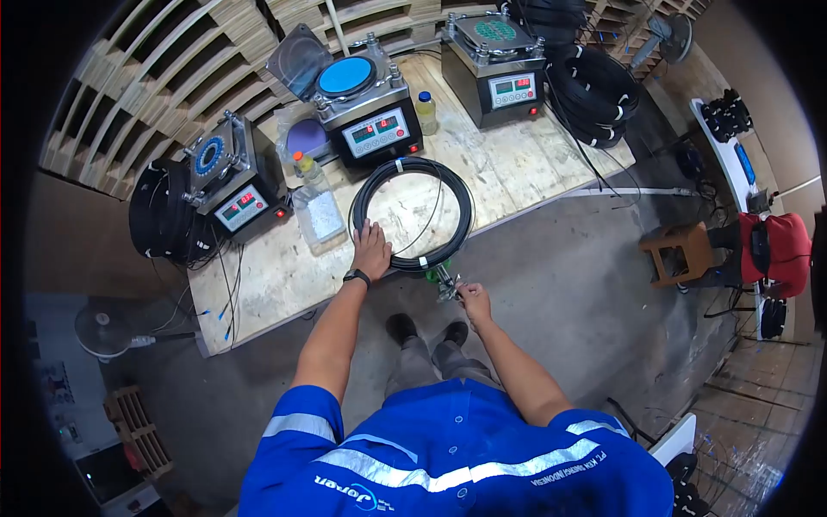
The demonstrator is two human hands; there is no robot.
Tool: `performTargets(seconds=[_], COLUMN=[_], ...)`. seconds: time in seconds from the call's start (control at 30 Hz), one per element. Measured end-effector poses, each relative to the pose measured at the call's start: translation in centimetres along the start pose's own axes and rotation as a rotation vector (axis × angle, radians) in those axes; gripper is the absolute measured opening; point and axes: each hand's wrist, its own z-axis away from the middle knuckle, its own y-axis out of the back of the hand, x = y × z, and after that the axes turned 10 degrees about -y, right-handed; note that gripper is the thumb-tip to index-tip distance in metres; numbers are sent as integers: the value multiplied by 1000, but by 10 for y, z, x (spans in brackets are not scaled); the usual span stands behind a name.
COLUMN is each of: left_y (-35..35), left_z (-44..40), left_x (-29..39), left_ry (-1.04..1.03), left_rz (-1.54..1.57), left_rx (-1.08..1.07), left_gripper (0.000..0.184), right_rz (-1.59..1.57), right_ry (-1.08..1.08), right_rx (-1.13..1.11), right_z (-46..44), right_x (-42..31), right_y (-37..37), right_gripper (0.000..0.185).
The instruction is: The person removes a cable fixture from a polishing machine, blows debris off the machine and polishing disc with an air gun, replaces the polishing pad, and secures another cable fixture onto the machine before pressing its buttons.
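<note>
A coil of black cable (463, 215), tied with white bands, lies at the front edge of the wooden table (551, 168). My left hand (371, 250) rests on the coil's left side, fingers stretched out and apart. Just past the table edge, below the coil, my right hand (474, 302) has its fingers closed on a small metal tool (446, 284) with a green part near the table edge. Behind the coil stands a machine (370, 121) with a blue disc on top and a lit red display.
Two more machines stand at left (237, 185) and right (495, 73). A clear tray (320, 215), a bottle with an orange cap (307, 168) and a blue-capped bottle (425, 112) are on the table. More black coils (594, 95) lie at right. A person in red (780, 250) is far right.
</note>
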Motion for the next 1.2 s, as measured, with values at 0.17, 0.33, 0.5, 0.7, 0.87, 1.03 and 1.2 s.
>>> performTargets(seconds=[0.17,0.33,0.5,0.7,0.87,1.03,1.2], left_y=[-2,-5,4,7,27,67,165], left_z=[-2,-2,-1,-4,-2,-12,-61], left_x=[0,-1,2,13,26,41,112], left_ry=[22,24,29,102,181,-39,-431], left_rz=[1,-25,55,138,286,275,665], left_rx=[-2,8,5,26,36,359,530], left_gripper=[61,58,56,52,53,45,31], right_rz=[-10,6,143,200,238,386,584], right_ry=[-178,-181,-41,363,696,949,1105], right_rx=[-32,121,317,690,971,803,457], right_z=[22,22,17,19,94,168,205], right_x=[1,22,29,-25,-163,-332,-452], right_y=[16,54,124,229,275,262,148], right_gripper=[28,28,28,26,29,28,25])
